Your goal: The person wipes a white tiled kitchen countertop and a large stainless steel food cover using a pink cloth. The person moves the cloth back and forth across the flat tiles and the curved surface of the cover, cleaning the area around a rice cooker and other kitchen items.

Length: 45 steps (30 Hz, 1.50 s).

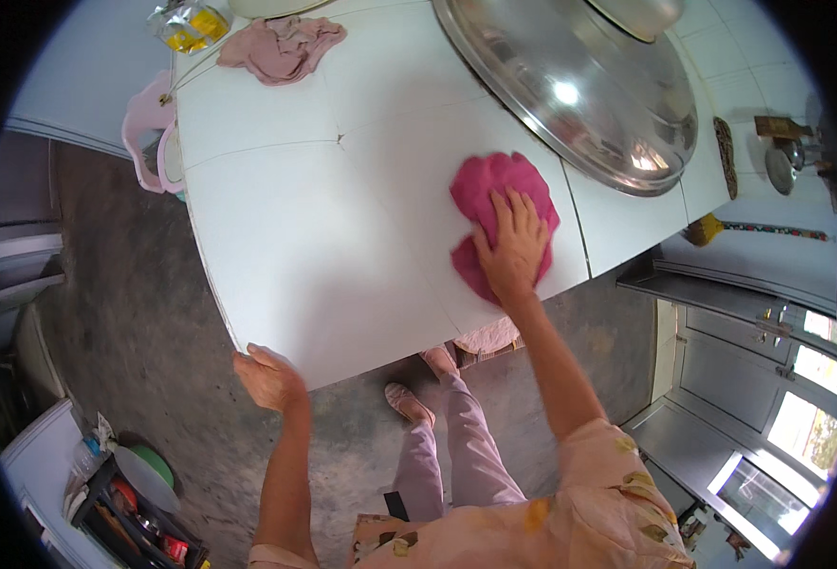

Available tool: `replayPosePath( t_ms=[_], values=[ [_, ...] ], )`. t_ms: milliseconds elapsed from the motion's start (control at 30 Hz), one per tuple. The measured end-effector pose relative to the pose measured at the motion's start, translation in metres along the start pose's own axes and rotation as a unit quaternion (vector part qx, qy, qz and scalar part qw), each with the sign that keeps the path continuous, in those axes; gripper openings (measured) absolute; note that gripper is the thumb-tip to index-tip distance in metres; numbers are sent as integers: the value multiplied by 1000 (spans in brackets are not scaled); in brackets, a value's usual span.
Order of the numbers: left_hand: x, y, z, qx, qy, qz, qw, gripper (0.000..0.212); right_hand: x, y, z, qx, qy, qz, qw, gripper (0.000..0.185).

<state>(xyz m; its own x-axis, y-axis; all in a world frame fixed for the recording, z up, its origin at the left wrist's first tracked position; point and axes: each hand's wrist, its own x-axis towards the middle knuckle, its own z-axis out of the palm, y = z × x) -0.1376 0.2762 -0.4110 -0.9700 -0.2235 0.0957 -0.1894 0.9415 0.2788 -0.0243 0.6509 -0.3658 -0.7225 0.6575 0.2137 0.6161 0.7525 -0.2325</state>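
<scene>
A bright pink cloth (482, 186) lies spread on the white tiled counter (269, 235), near a dark seam between the tiles. My right hand (514, 245) rests on this cloth with its fingers somewhat spread, pressing it flat against the surface. At the counter's near left corner, my left hand (269, 377) rests against the edge, its palm side partly hidden. Beyond the pink cloth sits a large domed metal lid (582, 85). Toward the far left of the counter lies a crumpled dusty-pink cloth (283, 50).
A silver and yellow packet (189, 28) sits at the far left corner, above a pink plastic container (146, 135) beside the counter. Utensils (781, 167) and a yellow-headed brush (706, 230) hang at the right wall. A rack (116, 516) with household items stands lower left.
</scene>
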Motion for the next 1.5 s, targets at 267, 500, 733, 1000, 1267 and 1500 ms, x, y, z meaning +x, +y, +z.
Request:
replayPosePath(
  t_ms=[267, 500, 733, 1000, 1267, 1500],
  values=[
    [7, -5, 5, 22, 3, 15, 1000, 65, -61, -126, 25, 136, -71, -174, 973, 68],
    [11, -8, -6, 21, -37, 5, 999, 68, -84, 4, -16, 155, -97, -158, 970, 74],
    [8, -3, 6, 20, -23, 8, 999, 70, 5, -21, 19, -33, 55, 64, 996, 66],
    [15, -5, -2, 21, -35, 8, 999, 68, -70, -147, 20, 185, -90, -238, 949, 66],
    [9, -4, -3, 4, -3, 8, 1000, 65, -55, -58, -3, 88, -9, -19, 996, 69],
    [11, -3, 1, 1, -33, -10, 999, 62, -88, -187, 34, 176, -88, -175, 965, 51]
  ],
)
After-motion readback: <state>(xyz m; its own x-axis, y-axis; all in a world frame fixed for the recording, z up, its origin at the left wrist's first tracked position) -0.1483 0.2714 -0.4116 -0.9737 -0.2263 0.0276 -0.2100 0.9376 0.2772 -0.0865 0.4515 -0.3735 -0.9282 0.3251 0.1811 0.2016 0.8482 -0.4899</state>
